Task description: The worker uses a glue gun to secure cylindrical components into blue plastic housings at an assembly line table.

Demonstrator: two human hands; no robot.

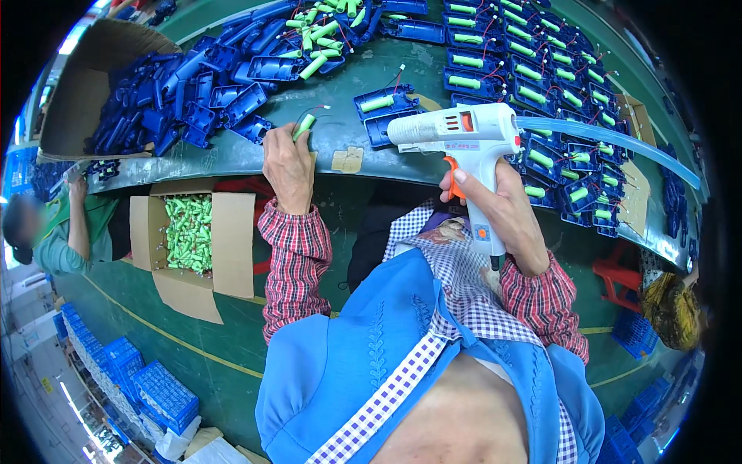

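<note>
My right hand (506, 207) is wrapped round the grip of a white hot glue gun (483, 158) with an orange trigger. Its nozzle points left, and a clear blue glue stick (610, 138) trails from its rear. Between the fingertips of my left hand (289, 168), at the table's near edge, is a green battery cell (304, 127) with a thin wire and a small white plug. Just beyond the nozzle lies a blue plastic housing (384, 102) with a green cell in it. Another blue housing (377, 130) sits partly behind the nozzle, so its inside is largely hidden.
Rows of blue housings with green cells (533, 97) cover the table's right. Loose blue shells (205, 97) heap at the left, by a cardboard box (77, 100). Below stands an open carton (232, 243) of green cells. Other people (66, 224) sit at both sides.
</note>
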